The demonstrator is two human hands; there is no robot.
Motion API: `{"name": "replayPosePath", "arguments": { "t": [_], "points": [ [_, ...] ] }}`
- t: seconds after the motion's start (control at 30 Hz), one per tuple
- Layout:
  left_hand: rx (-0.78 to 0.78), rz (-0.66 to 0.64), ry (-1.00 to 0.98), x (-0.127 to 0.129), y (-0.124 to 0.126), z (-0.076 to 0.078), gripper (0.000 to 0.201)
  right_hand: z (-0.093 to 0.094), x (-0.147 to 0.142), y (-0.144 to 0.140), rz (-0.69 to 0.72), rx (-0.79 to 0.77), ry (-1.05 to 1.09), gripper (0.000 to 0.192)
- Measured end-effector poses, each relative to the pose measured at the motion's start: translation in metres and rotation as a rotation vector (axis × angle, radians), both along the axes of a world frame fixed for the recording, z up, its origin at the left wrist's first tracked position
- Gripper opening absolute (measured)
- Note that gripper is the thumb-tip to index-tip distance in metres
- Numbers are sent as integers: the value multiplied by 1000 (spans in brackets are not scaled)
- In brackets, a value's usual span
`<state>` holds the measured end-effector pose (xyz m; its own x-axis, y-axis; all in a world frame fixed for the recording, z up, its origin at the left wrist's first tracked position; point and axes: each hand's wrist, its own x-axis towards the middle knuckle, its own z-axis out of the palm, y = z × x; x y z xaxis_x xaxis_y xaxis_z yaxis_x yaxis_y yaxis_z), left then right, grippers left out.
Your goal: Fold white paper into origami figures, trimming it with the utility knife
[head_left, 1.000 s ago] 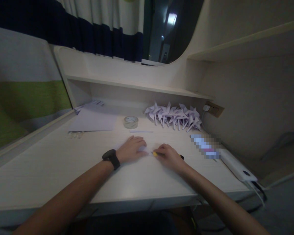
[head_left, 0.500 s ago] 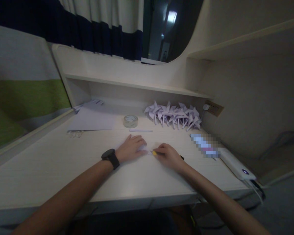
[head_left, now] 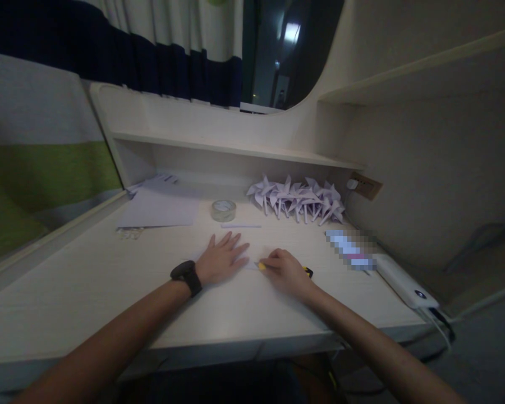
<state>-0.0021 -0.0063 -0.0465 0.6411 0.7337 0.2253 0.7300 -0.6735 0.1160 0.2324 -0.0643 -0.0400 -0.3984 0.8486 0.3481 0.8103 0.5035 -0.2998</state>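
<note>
My left hand (head_left: 222, 259), with a black watch on its wrist, lies flat with fingers spread, pressing on a small piece of white paper (head_left: 251, 264). Most of that paper is hidden under the palm. Closed around a yellow and black utility knife (head_left: 307, 271), my right hand (head_left: 285, 271) rests just to the right. The blade points left and meets the paper near my left fingertips. A thin rolled paper stick (head_left: 241, 226) lies beyond both hands, in front of a roll of clear tape (head_left: 223, 210).
Several white paper pinwheels (head_left: 297, 197) lie in a row at the back. White paper sheets (head_left: 160, 202) are stacked at the back left. On the right are a phone with a blurred screen (head_left: 349, 249) and a white power strip (head_left: 404, 283) with cables. A shelf (head_left: 235, 150) overhangs the desk's rear.
My left hand has spread its fingers wider and shifted slightly left. The right hand with the knife has moved a little left and toward me.
</note>
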Motion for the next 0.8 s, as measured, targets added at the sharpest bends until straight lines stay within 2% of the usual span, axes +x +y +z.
{"name": "replayPosePath", "arguments": {
  "t": [0.37,0.57,0.8],
  "points": [
    [10,42,-10,1,-1,-6,58,-1,-10,-14,-7,37,-50,18],
    [23,35,-10,0,-1,-7,58,-4,-8,-14,60,85,-17,28],
    [18,35,-3,1,0,-9,58,9,-12,-27,129,95,-163,34]
  ]
}}
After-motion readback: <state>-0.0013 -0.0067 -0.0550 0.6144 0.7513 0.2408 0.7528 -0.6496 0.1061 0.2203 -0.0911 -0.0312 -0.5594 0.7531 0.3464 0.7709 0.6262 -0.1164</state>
